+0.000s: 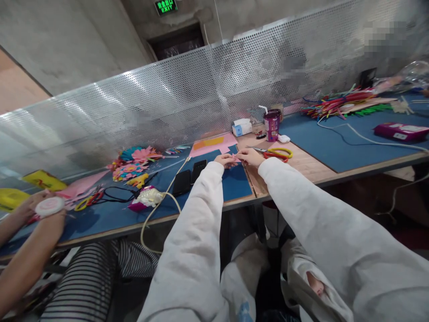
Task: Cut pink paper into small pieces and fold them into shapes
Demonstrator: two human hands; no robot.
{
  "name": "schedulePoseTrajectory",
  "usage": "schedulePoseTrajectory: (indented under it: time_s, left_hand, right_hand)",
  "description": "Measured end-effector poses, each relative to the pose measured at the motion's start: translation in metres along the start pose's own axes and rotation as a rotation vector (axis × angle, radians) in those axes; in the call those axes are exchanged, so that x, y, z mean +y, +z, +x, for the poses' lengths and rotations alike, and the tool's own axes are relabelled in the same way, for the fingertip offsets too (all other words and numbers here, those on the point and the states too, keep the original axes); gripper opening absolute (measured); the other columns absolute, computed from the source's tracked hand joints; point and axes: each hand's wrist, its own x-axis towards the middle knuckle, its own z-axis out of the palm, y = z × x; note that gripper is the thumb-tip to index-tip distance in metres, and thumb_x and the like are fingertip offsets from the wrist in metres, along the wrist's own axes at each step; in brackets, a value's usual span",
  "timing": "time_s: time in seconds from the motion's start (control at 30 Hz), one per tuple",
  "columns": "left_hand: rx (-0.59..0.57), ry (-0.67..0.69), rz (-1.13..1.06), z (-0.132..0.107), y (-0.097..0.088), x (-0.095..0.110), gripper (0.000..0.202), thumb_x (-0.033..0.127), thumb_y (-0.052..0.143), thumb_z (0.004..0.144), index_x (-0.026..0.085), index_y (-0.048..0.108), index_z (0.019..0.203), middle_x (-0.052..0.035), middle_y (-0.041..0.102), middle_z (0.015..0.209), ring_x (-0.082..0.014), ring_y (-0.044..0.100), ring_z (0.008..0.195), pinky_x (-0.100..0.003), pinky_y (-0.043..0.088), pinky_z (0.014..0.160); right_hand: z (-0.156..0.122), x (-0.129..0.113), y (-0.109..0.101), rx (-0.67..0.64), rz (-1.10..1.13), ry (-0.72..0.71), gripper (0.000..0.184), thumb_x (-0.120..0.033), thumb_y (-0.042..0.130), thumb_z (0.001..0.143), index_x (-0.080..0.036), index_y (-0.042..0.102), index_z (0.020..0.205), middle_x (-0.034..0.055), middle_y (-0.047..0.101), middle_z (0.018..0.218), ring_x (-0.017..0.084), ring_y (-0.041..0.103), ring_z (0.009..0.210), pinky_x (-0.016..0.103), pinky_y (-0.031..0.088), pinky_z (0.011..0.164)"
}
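Observation:
My left hand (226, 160) and my right hand (250, 157) meet above the table, close to the seam between the blue mat and the bare wood. Their fingers pinch a small piece of pink paper (236, 158), mostly covered by the fingertips. Just right of my right hand lie scissors (283, 153) with yellow and red handles. Behind my hands, larger pink paper (214, 145) is spread out with an orange sheet (208, 141) on it. Two dark phones (182, 182) rest left of my left hand.
A purple cup (272, 125) with a straw and a tissue box (241, 127) stand behind. Paper flowers (130, 164), a pale cable (170, 185) and a co-worker's hands (43, 205) are at left. Colourful pipe cleaners (351, 103) and a purple packet (400, 132) lie right. A perforated metal screen (174, 98) backs the table.

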Motion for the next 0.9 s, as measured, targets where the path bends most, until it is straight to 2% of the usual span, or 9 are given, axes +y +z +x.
schedulePoseTrajectory:
  time_s: [0.2, 0.57, 0.9]
  left_hand:
    - [0.004, 0.003, 0.014, 0.0, 0.001, 0.0, 0.031, 0.027, 0.08, 0.046, 0.013, 0.059, 0.064, -0.004, 0.066, 0.056, -0.0095, 0.056, 0.049, -0.022, 0.04, 0.05]
    - [-0.02, -0.012, -0.009, -0.001, 0.0, -0.001, 0.027, 0.024, 0.079, 0.052, 0.013, 0.058, 0.065, -0.0042, 0.066, 0.058, -0.0094, 0.057, 0.05, -0.022, 0.041, 0.052]
    - [0.019, -0.05, 0.014, 0.006, -0.001, -0.006, 0.031, 0.027, 0.081, 0.048, 0.013, 0.058, 0.064, -0.0042, 0.065, 0.057, -0.0107, 0.057, 0.05, -0.023, 0.04, 0.052]
  right_hand:
    - [-0.001, 0.001, 0.0, 0.002, -0.016, -0.022, 0.03, -0.042, 0.063, 0.068, -0.013, 0.055, 0.064, -0.0065, 0.044, 0.046, 0.003, 0.037, 0.038, 0.017, 0.027, 0.036]
    - [-0.003, -0.004, 0.003, -0.005, 0.022, 0.038, 0.031, -0.043, 0.064, 0.07, -0.015, 0.051, 0.065, -0.0071, 0.042, 0.046, 0.004, 0.038, 0.037, 0.017, 0.024, 0.035]
    - [-0.006, -0.01, 0.004, 0.02, 0.016, 0.089, 0.027, -0.039, 0.064, 0.07, -0.015, 0.053, 0.065, -0.0065, 0.044, 0.045, 0.005, 0.039, 0.038, 0.017, 0.026, 0.036]
